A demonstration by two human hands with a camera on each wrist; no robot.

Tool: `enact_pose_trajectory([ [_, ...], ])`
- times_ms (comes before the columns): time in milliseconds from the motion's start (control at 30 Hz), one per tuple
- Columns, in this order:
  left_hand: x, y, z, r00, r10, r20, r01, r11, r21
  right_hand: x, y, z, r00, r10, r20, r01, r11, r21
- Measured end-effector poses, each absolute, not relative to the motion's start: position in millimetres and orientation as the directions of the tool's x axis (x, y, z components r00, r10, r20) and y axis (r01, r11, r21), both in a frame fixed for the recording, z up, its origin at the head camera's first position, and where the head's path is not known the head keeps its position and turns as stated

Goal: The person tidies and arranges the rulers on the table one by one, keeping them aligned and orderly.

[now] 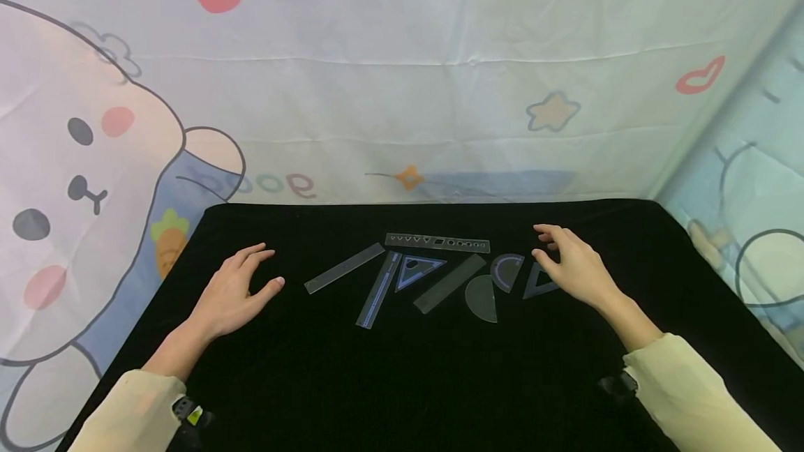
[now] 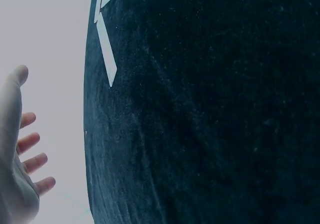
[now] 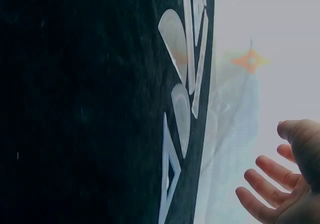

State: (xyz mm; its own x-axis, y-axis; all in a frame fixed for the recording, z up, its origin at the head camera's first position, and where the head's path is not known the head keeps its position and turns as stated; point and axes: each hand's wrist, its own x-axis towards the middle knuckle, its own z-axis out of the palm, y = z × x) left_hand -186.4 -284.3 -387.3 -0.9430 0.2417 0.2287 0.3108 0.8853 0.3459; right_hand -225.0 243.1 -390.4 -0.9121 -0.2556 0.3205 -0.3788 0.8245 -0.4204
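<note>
My left hand hovers over the left part of the black cloth, fingers loosely extended, holding nothing. Nearest to it lies a clear straight ruler, slanting. My right hand is above the right side, fingers relaxed, with nothing in it. It partly hides a blue-tinted set square in the head view. Between the hands lie a blue-marked ruler, a blue set square, a stencil ruler with cut-out shapes, a wide clear ruler, a clear protractor and a blue-marked protractor.
A black cloth covers the table, its far edge meeting a pale printed curtain. A second curtain hangs along the right. Dark wrist devices sit at the cream sleeves.
</note>
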Motion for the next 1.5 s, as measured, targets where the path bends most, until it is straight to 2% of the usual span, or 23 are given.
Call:
enact_pose_trajectory([
  [800,-200.1,-279.2,-400.0,-0.96,0.205,0.19,0.278,0.775,0.568,-231.0,179.3,-412.7,-0.931,-0.228,0.285,-0.359,0.716,-0.598],
  [1500,-213.6,-272.9,-409.6,-0.979,0.13,0.16,0.203,0.747,0.633,-233.7,117.2,-427.4,-0.973,-0.199,0.12,-0.216,0.584,-0.782],
])
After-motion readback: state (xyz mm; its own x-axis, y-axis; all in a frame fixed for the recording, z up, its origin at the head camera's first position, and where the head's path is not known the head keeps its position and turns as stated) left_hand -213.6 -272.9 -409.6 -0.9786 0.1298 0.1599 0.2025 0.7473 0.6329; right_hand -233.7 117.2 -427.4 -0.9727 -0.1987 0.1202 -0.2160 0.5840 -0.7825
